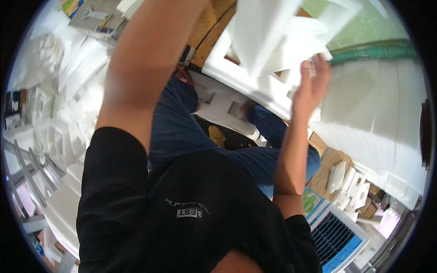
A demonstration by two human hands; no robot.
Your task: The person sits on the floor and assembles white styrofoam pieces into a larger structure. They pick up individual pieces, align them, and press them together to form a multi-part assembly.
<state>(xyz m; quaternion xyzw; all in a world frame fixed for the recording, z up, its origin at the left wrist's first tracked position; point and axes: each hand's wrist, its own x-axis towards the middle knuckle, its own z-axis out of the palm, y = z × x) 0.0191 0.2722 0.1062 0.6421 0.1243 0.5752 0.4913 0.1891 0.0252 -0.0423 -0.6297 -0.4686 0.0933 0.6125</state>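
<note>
My right hand (pixel 313 82) is raised beside a white foam piece (pixel 261 32), its fingers stretched out and a little blurred, the thumb apart from them. The fingertips come close to the foam's right edge; whether they touch it I cannot tell. That piece stands over a white foam frame (pixel 216 63) with openings, which rests on a brown wooden top (pixel 209 43). My left arm (pixel 136 73) reaches up past the upper edge of the view, so the left hand is out of sight.
Large white foam blocks (pixel 373 109) stand on the right below a green strip (pixel 378 52). A blue and white box-shaped appliance with a dark grille (pixel 334 239) is at lower right. Foam pieces (pixel 59 136) are heaped on the left by metal bars (pixel 29 168). My legs (pixel 182 123) are bent below.
</note>
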